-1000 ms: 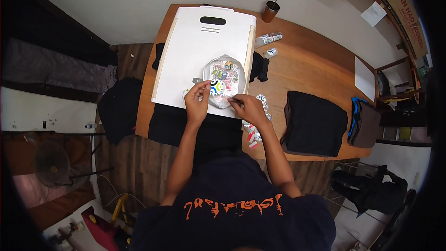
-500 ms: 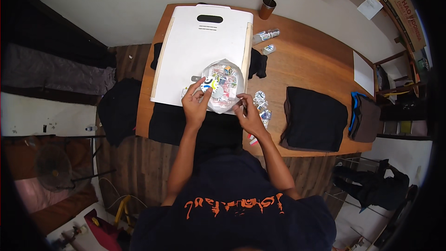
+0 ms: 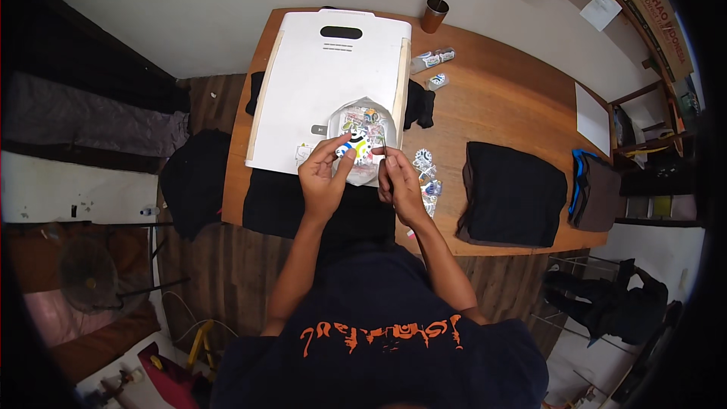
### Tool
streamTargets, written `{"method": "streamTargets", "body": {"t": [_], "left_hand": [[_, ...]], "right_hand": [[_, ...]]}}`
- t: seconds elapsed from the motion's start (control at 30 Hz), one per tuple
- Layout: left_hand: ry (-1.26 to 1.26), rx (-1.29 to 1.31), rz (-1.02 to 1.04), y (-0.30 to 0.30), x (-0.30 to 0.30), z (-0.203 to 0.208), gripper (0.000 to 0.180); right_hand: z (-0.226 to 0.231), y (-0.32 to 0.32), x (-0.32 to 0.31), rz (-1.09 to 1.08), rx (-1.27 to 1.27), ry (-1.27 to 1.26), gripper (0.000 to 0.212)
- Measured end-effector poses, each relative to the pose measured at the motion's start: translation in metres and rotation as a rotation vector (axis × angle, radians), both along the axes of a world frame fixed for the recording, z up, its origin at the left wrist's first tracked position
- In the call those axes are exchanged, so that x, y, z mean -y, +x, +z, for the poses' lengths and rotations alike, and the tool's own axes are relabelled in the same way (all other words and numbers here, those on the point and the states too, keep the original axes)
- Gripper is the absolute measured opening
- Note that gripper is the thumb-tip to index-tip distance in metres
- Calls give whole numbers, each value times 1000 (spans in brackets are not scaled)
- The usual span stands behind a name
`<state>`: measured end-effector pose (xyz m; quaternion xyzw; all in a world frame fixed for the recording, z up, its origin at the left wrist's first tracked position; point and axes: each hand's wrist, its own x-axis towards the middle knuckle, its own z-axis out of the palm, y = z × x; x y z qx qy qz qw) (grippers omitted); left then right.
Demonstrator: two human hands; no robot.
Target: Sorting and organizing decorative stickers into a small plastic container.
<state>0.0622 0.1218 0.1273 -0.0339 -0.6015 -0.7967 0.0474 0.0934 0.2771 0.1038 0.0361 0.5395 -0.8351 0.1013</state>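
Observation:
My left hand (image 3: 322, 176) pinches a round white sticker (image 3: 353, 149) with black, blue and yellow-green curves between thumb and fingers. Close to the sticker's right edge is my right hand (image 3: 401, 185), its fingers closed; what they hold, if anything, I cannot make out. Below both hands sits a round, crinkled, see-through container (image 3: 385, 123) with several colourful stickers inside. It rests on the near part of a white board (image 3: 333, 79), partly covered by my hands. Several cut-out stickers (image 3: 427, 170) lie on the wooden table just right of my right hand.
Folded dark cloth (image 3: 515, 191) lies on the wooden table (image 3: 473, 110) to the right, with another folded stack (image 3: 594, 191) beyond it. Two clear pieces with stickers, one a roll (image 3: 433, 59), lie past the board. A brown tumbler (image 3: 435, 17) stands at the far edge.
My left hand has brought the round sticker slightly right and lower over the container. My right hand has moved in, its fingers closing near the sticker's edge.

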Motion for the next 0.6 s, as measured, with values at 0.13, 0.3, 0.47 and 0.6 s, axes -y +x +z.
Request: {"method": "streamTargets", "body": {"t": [0.13, 0.3, 0.47, 0.6], "left_hand": [[-26, -4, 15, 2, 2, -7, 29], [-56, 11, -8, 2, 5, -8, 30], [-46, -60, -11, 6, -3, 4, 29], [-91, -55, -30, 6, 3, -7, 28]], "right_hand": [[-4, 3, 0, 30, -35, 18, 39], [-12, 10, -2, 48, -60, 32, 38], [-7, 12, 2, 56, -52, 24, 38], [-1, 14, 3, 44, -44, -9, 39]]}}
